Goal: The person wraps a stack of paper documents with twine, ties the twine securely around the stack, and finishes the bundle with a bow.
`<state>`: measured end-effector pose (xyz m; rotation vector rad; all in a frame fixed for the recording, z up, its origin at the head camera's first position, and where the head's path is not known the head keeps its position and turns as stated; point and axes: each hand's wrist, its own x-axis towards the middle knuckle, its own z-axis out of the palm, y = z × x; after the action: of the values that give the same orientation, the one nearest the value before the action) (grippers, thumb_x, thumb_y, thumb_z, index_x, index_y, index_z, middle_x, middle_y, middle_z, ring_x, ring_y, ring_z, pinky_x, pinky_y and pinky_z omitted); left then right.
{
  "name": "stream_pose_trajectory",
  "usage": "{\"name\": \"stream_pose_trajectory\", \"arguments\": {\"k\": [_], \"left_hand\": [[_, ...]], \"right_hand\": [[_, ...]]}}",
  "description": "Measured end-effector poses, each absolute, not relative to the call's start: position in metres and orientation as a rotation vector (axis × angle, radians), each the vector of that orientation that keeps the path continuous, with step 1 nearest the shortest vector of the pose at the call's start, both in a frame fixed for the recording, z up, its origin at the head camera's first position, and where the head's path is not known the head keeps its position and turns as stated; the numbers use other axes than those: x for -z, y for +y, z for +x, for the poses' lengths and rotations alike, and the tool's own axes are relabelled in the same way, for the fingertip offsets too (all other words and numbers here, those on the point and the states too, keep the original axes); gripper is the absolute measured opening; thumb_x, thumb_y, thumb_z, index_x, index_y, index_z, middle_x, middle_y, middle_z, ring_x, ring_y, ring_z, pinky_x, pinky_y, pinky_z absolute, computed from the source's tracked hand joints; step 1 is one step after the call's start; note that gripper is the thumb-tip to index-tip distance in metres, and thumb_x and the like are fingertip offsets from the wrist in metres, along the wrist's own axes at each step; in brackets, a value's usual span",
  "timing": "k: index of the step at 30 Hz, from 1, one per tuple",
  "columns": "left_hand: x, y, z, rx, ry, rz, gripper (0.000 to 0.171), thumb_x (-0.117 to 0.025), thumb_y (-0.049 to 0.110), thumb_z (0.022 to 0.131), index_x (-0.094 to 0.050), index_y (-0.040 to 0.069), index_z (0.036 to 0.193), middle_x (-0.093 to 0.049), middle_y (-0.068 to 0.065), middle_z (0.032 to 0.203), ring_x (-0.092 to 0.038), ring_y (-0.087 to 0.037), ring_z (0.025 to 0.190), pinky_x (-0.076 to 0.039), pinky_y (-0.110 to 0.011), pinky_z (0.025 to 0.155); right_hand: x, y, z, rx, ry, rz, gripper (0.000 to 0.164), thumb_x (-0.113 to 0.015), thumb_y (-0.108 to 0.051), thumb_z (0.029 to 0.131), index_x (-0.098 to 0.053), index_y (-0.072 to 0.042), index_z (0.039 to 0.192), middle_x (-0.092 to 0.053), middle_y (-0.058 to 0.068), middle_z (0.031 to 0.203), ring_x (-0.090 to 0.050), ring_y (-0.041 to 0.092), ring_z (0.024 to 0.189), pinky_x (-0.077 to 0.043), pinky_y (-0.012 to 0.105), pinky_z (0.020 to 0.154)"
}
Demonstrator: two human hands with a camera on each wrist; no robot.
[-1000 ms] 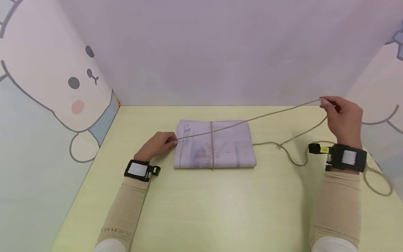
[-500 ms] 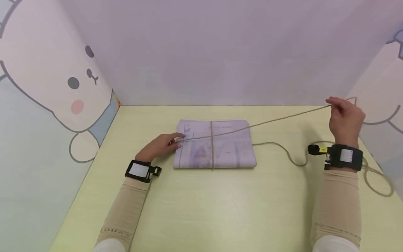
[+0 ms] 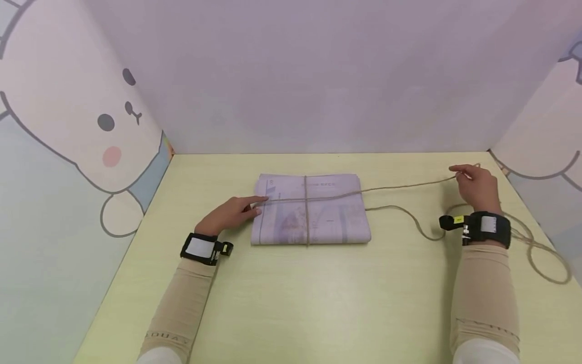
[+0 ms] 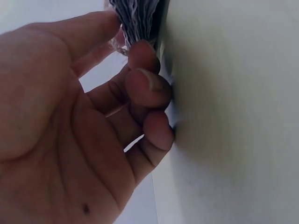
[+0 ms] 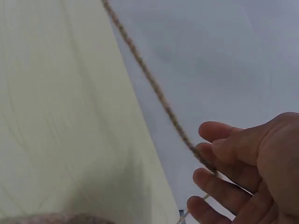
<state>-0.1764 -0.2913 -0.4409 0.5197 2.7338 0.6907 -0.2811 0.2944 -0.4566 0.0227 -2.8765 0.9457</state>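
Observation:
In the head view a folded stack of newspaper (image 3: 282, 222) lies flat on the table. One strand of twine (image 3: 306, 222) crosses it from back to front; another strand runs across it from left to right. At the stack's left edge, my left hand (image 3: 227, 215) presses the crossing strand with an extended index finger, the thumb touching the edge. Its other fingers curl beside the paper's layered edge (image 4: 135, 18) in the left wrist view. Far to the right, my right hand (image 3: 479, 189) holds the strand, which passes between its fingers in the right wrist view.
A loose length of twine (image 3: 411, 215) leaves the stack's right side, and more loops (image 3: 547, 250) lie near the table's right edge. Behind the table (image 3: 345, 303) rises a plain back wall (image 3: 318, 76). Cartoon-printed walls (image 3: 59, 101) flank both sides.
My right hand has moved lower and slightly left, and the twine now lies nearer the newspaper. My left index finger has stretched onto the stack's top. The trailing twine has slipped rightward.

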Motion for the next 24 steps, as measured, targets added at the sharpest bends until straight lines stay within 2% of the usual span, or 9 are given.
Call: {"name": "stream_pose_trajectory", "arguments": {"k": [3, 5, 8, 9, 13, 17, 20, 24], "left_hand": [[0.441, -0.292, -0.176, -0.683, 2.734, 0.519, 0.042, -0.052, 0.027, 0.097, -0.047, 0.024, 0.138, -0.051, 0.002, 0.071, -0.046, -0.012, 0.066, -0.039, -0.028, 0.062], [0.442, -0.292, -0.176, -0.680, 2.734, 0.521, 0.041, -0.051, 0.027, 0.097, -0.047, 0.023, 0.138, -0.049, 0.002, 0.070, -0.045, -0.012, 0.065, -0.038, -0.028, 0.062], [0.444, -0.292, -0.176, -0.674, 2.734, 0.529, 0.042, -0.051, 0.027, 0.097, -0.046, 0.023, 0.138, -0.048, 0.002, 0.068, -0.044, -0.012, 0.064, -0.038, -0.028, 0.061], [0.444, -0.292, -0.176, -0.674, 2.734, 0.529, 0.042, -0.051, 0.027, 0.097, -0.046, 0.022, 0.138, -0.048, 0.002, 0.068, -0.044, -0.012, 0.064, -0.038, -0.028, 0.061], [0.443, -0.291, -0.177, -0.677, 2.737, 0.531, 0.043, -0.052, 0.027, 0.097, -0.045, 0.021, 0.139, -0.053, 0.002, 0.071, -0.047, -0.011, 0.066, -0.040, -0.028, 0.063], [0.441, -0.292, -0.177, -0.688, 2.735, 0.532, 0.045, -0.053, 0.027, 0.096, -0.043, 0.017, 0.140, -0.059, 0.001, 0.076, -0.053, -0.011, 0.069, -0.043, -0.030, 0.068], [0.441, -0.292, -0.178, -0.692, 2.733, 0.523, 0.047, -0.053, 0.028, 0.096, -0.043, 0.016, 0.140, -0.061, 0.001, 0.078, -0.054, -0.012, 0.071, -0.045, -0.031, 0.071], [0.442, -0.292, -0.180, -0.686, 2.743, 0.499, 0.047, -0.054, 0.028, 0.096, -0.043, 0.018, 0.140, -0.060, 0.001, 0.079, -0.054, -0.012, 0.072, -0.044, -0.031, 0.071]], "right_hand": [[0.462, 0.297, -0.282, -0.926, -2.970, 0.108, 0.041, -0.033, -0.024, 0.100, -0.055, 0.000, 0.125, -0.049, 0.031, 0.125, -0.053, 0.042, 0.083, -0.040, 0.048, 0.068], [0.464, 0.299, -0.281, -0.912, -3.027, 0.145, 0.041, -0.034, -0.025, 0.100, -0.054, 0.002, 0.124, -0.048, 0.034, 0.124, -0.047, 0.049, 0.105, -0.037, 0.055, 0.080], [0.464, 0.302, -0.278, -0.872, -3.090, 0.176, 0.042, -0.035, -0.027, 0.100, -0.053, 0.003, 0.124, -0.047, 0.036, 0.123, -0.045, 0.053, 0.106, -0.037, 0.059, 0.081], [0.464, 0.303, -0.277, -0.860, -3.101, 0.179, 0.043, -0.035, -0.027, 0.100, -0.053, 0.003, 0.125, -0.048, 0.036, 0.122, -0.048, 0.053, 0.100, -0.039, 0.058, 0.077], [0.457, 0.303, -0.273, -0.884, -3.095, 0.193, 0.045, -0.034, -0.029, 0.100, -0.049, 0.002, 0.129, -0.045, 0.035, 0.127, -0.048, 0.051, 0.098, -0.039, 0.057, 0.074], [0.445, 0.304, -0.268, -0.932, -3.073, 0.159, 0.050, -0.032, -0.033, 0.101, -0.043, 0.002, 0.135, -0.038, 0.035, 0.134, -0.041, 0.054, 0.108, -0.035, 0.062, 0.079], [0.431, 0.305, -0.264, -0.918, -3.034, 0.132, 0.051, -0.033, -0.034, 0.101, -0.042, 0.000, 0.137, -0.038, 0.034, 0.135, -0.038, 0.055, 0.112, -0.034, 0.063, 0.080], [0.413, 0.305, -0.255, -0.933, -2.941, 0.068, 0.049, -0.034, -0.034, 0.100, -0.043, -0.004, 0.138, -0.043, 0.030, 0.133, -0.040, 0.052, 0.115, -0.037, 0.058, 0.077]]}}
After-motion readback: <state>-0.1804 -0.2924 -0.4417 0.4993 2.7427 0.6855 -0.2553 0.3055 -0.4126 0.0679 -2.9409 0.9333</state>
